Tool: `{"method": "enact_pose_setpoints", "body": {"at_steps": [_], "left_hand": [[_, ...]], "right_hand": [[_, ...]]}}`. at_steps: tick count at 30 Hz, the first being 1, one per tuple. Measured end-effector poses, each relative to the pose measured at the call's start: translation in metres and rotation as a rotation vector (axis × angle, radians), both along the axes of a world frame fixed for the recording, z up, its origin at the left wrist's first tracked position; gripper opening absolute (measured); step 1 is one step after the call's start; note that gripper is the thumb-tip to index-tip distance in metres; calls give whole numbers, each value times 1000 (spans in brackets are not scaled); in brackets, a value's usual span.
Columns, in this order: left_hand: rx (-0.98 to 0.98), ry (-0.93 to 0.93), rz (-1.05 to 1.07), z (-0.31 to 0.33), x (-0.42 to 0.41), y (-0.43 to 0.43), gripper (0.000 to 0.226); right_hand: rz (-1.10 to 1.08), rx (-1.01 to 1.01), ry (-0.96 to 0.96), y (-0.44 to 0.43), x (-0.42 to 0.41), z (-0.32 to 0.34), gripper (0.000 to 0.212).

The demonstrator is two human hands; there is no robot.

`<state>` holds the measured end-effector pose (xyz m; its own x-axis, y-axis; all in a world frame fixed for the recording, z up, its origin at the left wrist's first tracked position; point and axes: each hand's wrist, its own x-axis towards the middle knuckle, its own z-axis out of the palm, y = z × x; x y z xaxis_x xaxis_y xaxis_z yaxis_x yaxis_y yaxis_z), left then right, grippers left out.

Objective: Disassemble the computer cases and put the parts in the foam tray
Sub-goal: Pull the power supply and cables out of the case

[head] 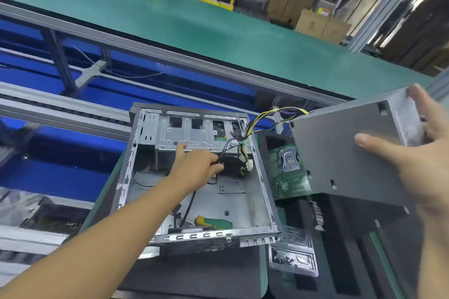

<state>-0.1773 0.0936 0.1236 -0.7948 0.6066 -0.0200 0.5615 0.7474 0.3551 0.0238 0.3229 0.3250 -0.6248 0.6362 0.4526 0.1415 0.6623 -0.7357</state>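
The right hand point(418, 172) gripped the power supply point(340, 153) at three o'clock, the left hand point(201, 165) pinched its cables point(247, 128), which could snag and tear.

Screwdriver point(213, 223) lies in case point(257, 201), left of foam tray point(340, 250).
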Motion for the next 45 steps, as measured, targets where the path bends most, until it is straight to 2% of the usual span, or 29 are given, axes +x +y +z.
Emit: {"method": "enact_pose_setpoints", "body": {"at_steps": [6, 9, 13, 17, 20, 25, 28, 33, 38, 45], "left_hand": [[-61, -37, -293, 1, 2, 2, 37], [-79, 22, -437, 2, 13, 11, 33], [-88, 106, -477, -4, 39, 35, 35], [-141, 18, -414, -17, 62, 43, 35], [-176, -104, -324, -21, 67, 39, 41], [-65, -75, -117, -24, 57, 23, 14], [26, -216, -47, -28, 53, 14, 24], [167, -270, -5, -31, 54, 15, 36], [-41, -202, 0, -28, 45, 7, 43], [31, -328, 320, -34, 29, -55, 30]], "right_hand": [[-92, -6, -197, 24, 37, -4, 103], [-118, -10, -307, 27, 42, -12, 99], [-133, 9, -461, 45, 36, -33, 100], [-158, 43, -667, 61, 26, -62, 102], [-150, -12, -730, 65, 19, -86, 102], [-92, -81, -691, 69, 11, -102, 102], [-50, -72, -633, 72, 3, -91, 102], [65, -112, -528, 68, -9, -74, 101], [155, -100, -530, 58, -16, -77, 99], [249, -99, -524, 43, -14, -72, 99]]}}
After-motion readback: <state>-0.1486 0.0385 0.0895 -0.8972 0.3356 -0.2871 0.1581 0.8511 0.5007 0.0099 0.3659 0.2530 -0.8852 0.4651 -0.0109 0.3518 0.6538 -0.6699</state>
